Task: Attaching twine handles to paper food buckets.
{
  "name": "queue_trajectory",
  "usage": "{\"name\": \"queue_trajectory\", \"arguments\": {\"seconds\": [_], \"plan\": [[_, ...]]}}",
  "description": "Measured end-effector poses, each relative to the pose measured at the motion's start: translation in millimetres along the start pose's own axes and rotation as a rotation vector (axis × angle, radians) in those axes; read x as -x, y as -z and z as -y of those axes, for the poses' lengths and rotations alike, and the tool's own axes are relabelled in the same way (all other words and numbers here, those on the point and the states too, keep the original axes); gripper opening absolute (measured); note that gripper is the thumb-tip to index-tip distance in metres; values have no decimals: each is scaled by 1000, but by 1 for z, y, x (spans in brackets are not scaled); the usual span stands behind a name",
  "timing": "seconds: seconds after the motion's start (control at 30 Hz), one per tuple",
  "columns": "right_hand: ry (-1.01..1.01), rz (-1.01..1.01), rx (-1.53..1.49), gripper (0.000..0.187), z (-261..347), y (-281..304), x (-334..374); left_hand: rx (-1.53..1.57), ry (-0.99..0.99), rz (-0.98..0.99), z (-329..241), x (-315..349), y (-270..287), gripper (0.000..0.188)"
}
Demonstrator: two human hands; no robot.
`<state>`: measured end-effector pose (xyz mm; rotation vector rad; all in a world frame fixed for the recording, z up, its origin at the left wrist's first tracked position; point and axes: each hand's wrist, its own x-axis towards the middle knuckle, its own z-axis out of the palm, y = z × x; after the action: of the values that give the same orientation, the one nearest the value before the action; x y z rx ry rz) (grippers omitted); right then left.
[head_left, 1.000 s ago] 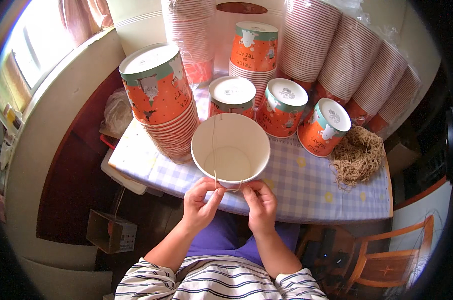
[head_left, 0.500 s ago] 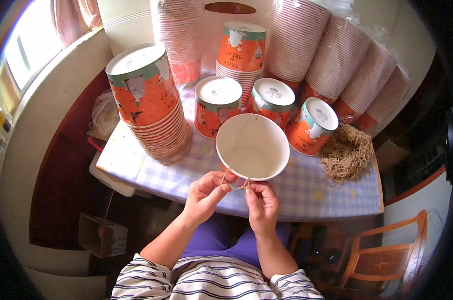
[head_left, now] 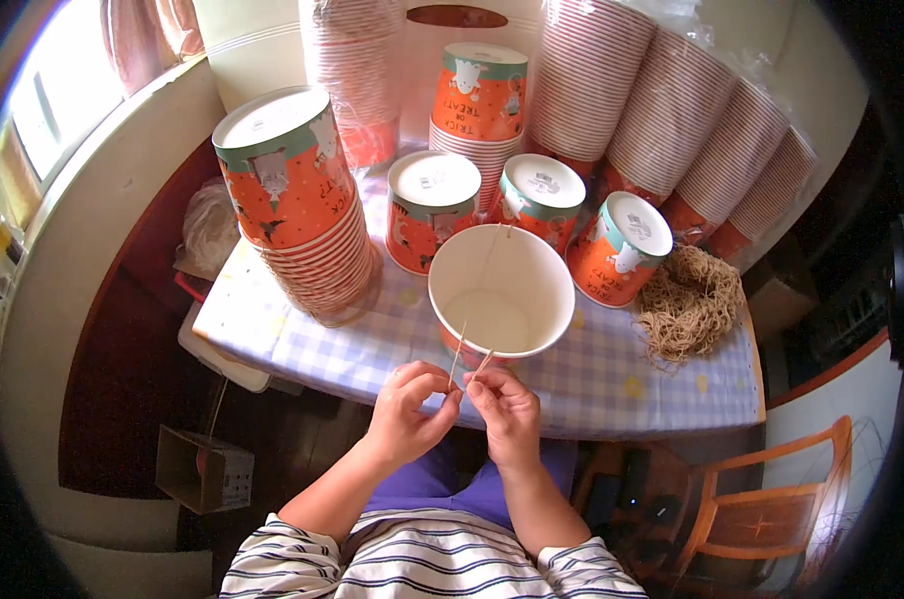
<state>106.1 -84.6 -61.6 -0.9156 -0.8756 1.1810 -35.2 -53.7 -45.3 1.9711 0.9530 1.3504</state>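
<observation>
Twine (head_left: 691, 307) lies heaped rightward — upturned tubs (head_left: 427, 228) stand behind the open tub (head_left: 502, 290).

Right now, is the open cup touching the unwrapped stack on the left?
Apart. The head view shows a strip of checked tablecloth between the open cup and the unwrapped stack.

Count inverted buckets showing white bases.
5: one atop the left stack, one atop the rear stack, three beyond the open bucket: left, middle, right. Others may be hidden.
</observation>
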Motion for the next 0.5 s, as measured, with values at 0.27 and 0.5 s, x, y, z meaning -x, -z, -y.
{"name": "queue_trajectory", "arguments": {"seconds": [0.27,0.5], "plan": [[97,-57,12,8,1,-8,-2,-39,31,25,-1,2,-2,12],[28,-211,-75,11,12,-13,-13,-114,38,69,3,4,4,11]]}}
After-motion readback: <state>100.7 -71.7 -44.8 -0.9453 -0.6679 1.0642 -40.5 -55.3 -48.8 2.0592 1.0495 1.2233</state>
